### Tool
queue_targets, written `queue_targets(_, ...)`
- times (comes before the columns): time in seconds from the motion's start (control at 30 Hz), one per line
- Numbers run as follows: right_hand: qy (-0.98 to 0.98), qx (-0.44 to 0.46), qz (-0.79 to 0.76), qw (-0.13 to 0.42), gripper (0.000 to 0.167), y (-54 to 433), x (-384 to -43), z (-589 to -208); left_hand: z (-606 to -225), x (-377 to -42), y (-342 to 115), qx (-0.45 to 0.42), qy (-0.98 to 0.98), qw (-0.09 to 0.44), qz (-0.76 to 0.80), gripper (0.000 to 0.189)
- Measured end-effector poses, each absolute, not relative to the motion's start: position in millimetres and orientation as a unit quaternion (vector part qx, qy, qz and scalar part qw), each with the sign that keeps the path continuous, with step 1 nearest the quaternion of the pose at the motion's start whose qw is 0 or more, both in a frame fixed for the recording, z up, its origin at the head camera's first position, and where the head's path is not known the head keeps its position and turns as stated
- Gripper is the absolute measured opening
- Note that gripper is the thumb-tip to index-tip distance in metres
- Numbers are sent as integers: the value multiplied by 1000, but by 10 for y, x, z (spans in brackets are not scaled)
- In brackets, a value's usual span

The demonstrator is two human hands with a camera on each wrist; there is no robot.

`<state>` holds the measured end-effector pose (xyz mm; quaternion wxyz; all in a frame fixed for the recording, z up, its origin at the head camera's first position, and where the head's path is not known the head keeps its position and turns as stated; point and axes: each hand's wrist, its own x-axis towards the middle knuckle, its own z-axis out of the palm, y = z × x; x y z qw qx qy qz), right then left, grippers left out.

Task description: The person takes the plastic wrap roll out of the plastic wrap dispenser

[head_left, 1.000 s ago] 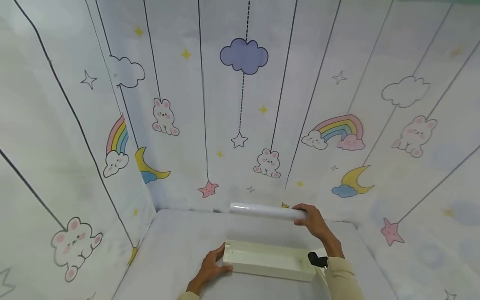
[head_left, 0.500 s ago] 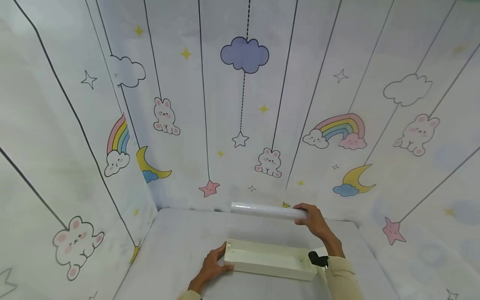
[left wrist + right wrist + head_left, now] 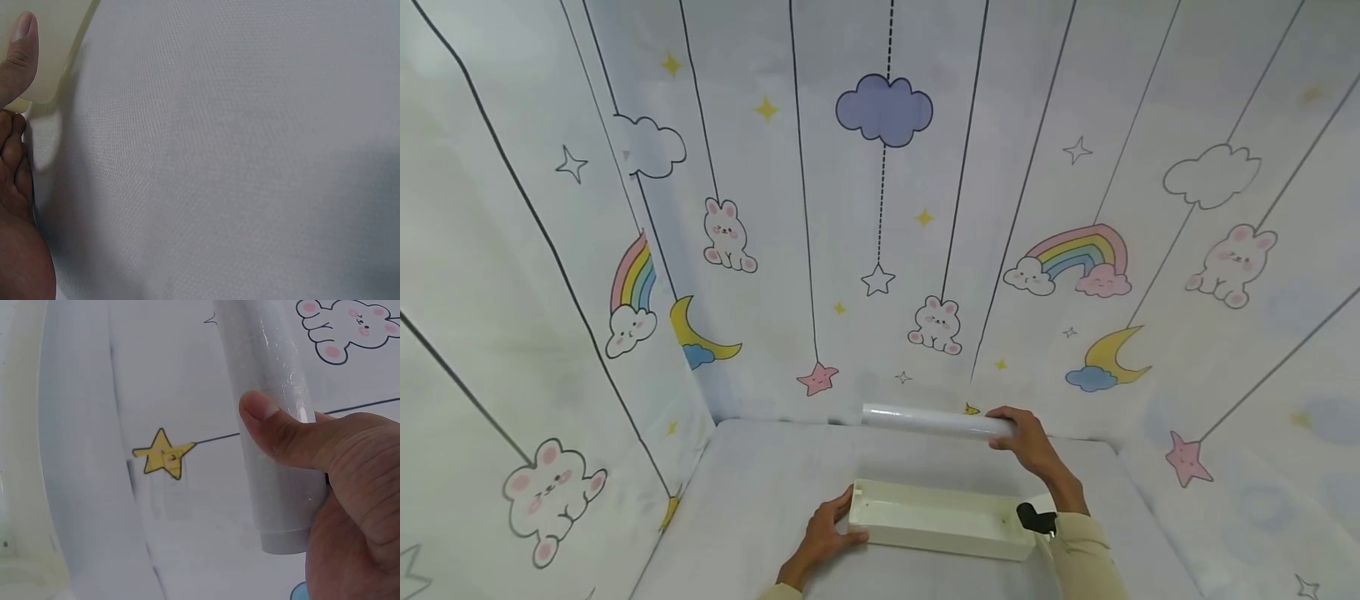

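Note:
My left hand [image 3: 824,535] grips the left end of a long cream plastic box [image 3: 943,540] with an open top, which sits on the white table. In the left wrist view the thumb [image 3: 24,47] lies against the box's pale wall [image 3: 55,59]. My right hand [image 3: 1032,446] holds a roll of clear plastic wrap [image 3: 925,420] by its right end, level above and behind the box. The right wrist view shows the thumb [image 3: 275,425] across the shiny roll [image 3: 265,350], the other fingers mostly hidden behind it. The box's inside shows nothing lying in it.
White walls [image 3: 760,292] printed with clouds, rabbits and stars enclose the table [image 3: 760,467] at the back and both sides. A black piece [image 3: 1036,518] at the right wrist overlaps the box's right end.
Both hands, the roll and the box stay in place. Only the head view shifts very slightly.

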<state>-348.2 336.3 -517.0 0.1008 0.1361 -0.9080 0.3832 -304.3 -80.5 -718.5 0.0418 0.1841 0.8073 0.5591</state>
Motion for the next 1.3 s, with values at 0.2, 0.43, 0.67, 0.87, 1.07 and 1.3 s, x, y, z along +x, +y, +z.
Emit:
queue_targets(0.2,-908,132,387,93,45,3375,-3503,-5198,-7224,-3046,-810,188,805,32,562,106)
queue_targets(0.43,-908,125,392,85,44,3397,-3509,-5236,-7292,-3070,-814,175,791,45,584,109)
queue_targets(0.67,-907,119,396,84,44,3374,-3517,-5301,-7301,-3075,-812,172,788,50,590,111)
queue_targets(0.87,-907,110,399,77,45,3342,-3525,-5409,-7268,-3045,-798,180,803,42,567,106)
queue_targets(1.07,-911,92,396,72,45,3329,-3502,-5499,-7291,-3048,-784,155,800,66,575,109)
queue_targets(1.3,-911,94,394,74,45,3300,-3496,-5531,-7255,-3054,-792,159,807,58,566,109)
